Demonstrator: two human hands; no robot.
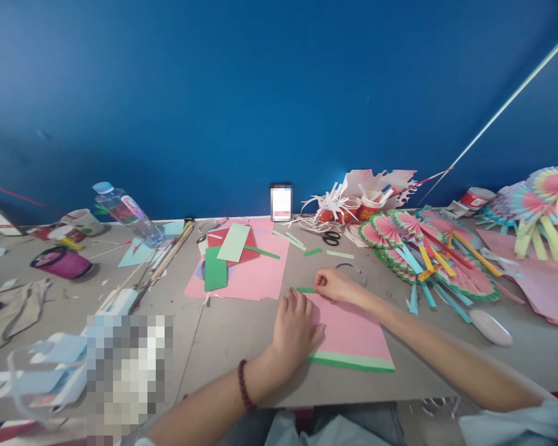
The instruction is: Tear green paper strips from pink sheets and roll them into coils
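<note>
A sheet of pink paper (348, 325) lies on the table in front of me, with a light green band and a darker green band along its near edge. My left hand (295, 328) rests on the sheet's left side, fingers stretched and lying flat, a beaded bracelet on the wrist. At the far edge of the sheet runs a narrow green paper strip (303, 290). My right hand (337, 286) is closed in a pinch at the strip's right end; its fingertips are partly hidden. A silver ring-shaped bangle (356, 270) shows behind the right wrist.
Green card pieces (216, 270) lie on pink sheets (272, 272) ahead to the left. Black-handled scissors (331, 238) and paper strips lie farther back. Folded paper fans (465, 272) and a white mouse-shaped object (491, 327) are at right. A bottle (132, 214) leans at left.
</note>
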